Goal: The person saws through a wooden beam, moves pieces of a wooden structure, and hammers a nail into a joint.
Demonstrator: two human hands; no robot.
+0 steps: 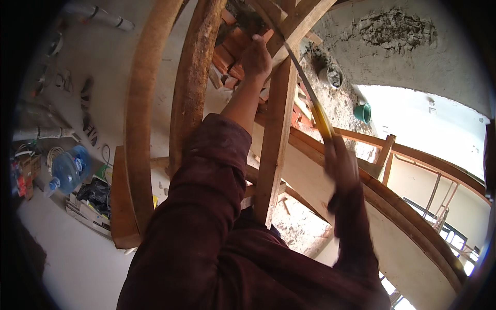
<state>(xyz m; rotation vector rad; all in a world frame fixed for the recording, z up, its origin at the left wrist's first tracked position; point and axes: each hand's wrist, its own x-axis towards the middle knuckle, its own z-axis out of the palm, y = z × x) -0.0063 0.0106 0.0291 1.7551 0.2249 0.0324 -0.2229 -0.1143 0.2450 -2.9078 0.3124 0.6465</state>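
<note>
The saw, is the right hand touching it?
Touching: the head view shows the right hand closed on the saw at its yellow end.

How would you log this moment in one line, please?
Right hand: holding saw | Saw: across wooden beam | Left hand: beside same beam | Background: bricks, green bucket

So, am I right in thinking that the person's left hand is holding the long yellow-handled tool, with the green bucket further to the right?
Not quite: the head view shows the right hand holding the long yellow-handled tool, not the left hand. The green bucket is indeed further to the right.
</note>
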